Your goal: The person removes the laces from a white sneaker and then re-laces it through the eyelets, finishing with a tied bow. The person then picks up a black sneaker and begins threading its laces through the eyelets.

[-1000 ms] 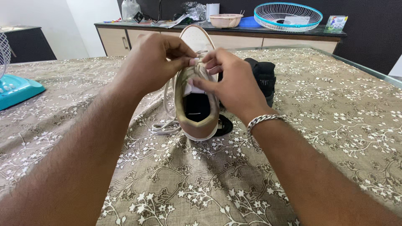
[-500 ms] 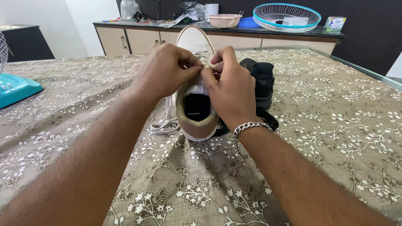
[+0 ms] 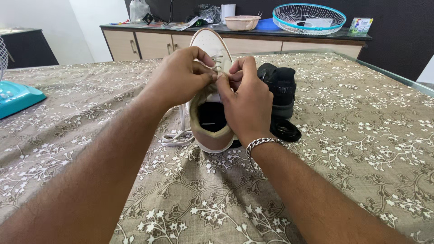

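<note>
A shoe (image 3: 211, 113), white and tan, is stood mid-table, heel near, toe far, on a brown floral cloth (image 3: 352, 135). Both hands are brought together above its tongue. The left hand (image 3: 181, 77) is pinched shut on the lace (image 3: 218, 61); the right hand (image 3: 246, 99) is pinched on the same lace just beside it, fingertips touching. A loose lace end (image 3: 174, 138) is trailed on the cloth left of the heel. A chain bracelet (image 3: 260, 143) is worn on the right wrist. A black shoe (image 3: 280, 88) is lain just right of the white one, partly hidden by the right hand. A teal fan base (image 3: 16, 97) is seen at far left; a fan guard (image 3: 309, 18) and bowl (image 3: 243, 21) are set on the far counter (image 3: 253, 40).
</note>
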